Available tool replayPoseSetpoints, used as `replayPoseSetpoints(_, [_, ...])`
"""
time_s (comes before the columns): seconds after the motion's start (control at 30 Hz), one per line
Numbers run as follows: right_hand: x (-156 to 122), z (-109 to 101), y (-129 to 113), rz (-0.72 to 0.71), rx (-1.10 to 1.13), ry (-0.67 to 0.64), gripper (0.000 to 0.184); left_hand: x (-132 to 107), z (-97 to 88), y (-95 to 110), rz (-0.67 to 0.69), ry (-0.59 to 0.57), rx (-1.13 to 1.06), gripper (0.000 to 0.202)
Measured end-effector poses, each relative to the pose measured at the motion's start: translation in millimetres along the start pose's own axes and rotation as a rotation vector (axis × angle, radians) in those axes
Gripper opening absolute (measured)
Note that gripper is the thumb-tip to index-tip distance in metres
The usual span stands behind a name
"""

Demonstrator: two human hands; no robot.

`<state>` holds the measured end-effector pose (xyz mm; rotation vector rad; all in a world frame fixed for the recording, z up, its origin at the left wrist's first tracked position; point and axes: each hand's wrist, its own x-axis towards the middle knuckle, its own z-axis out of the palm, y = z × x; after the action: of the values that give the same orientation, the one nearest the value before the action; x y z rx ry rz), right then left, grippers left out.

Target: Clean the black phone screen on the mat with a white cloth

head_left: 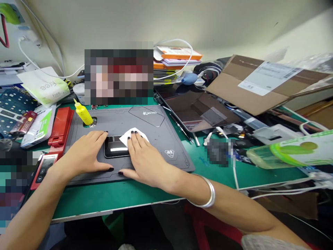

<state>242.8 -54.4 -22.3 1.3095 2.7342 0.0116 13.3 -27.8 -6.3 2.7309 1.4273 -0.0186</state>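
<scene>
A smartphone [110,141] with a black glossy screen lies flat on a dark grey work mat [179,139]. My left hand [85,152] rests at its left side, fingers stretched and thumb apart on the mat near the lower edge. On the phone's right part, a white wipe [125,138] is pressed down by the flat, close-set fingers of my right hand [145,156]. That hand and the wipe hide the phone's right end. Behind the phone, a yellow squeeze bottle [84,114] stands tilted in a cut-out of the mat.
A red folding device [60,128] borders the mat on the left. To the right lie a large dark tablet screen [200,107], a screwdriver [181,127] and an open cardboard box [234,83]. A green-and-white pack [293,149] juts in at far right. The green table [104,201] ends close in front.
</scene>
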Motion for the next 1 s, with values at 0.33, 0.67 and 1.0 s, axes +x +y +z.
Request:
replayPoseSetpoints(0.33, [-3, 6, -3, -0.060, 0.013, 0.075, 0.103, -1, 1.1, 1, -0.004, -0.005, -0.015, 0.095])
replayPoseSetpoints(0.67, [-14, 4, -14, -0.151, -0.016, 0.073, 0.106, -1, 2.3, 0, 0.004, 0.010, -0.015, 0.093])
replayPoseSetpoints(1.0, [4, 3, 12, 0.070, 0.037, 0.050, 0.101, -1, 3.6, -1, 0.010, 0.033, -0.036, 0.090])
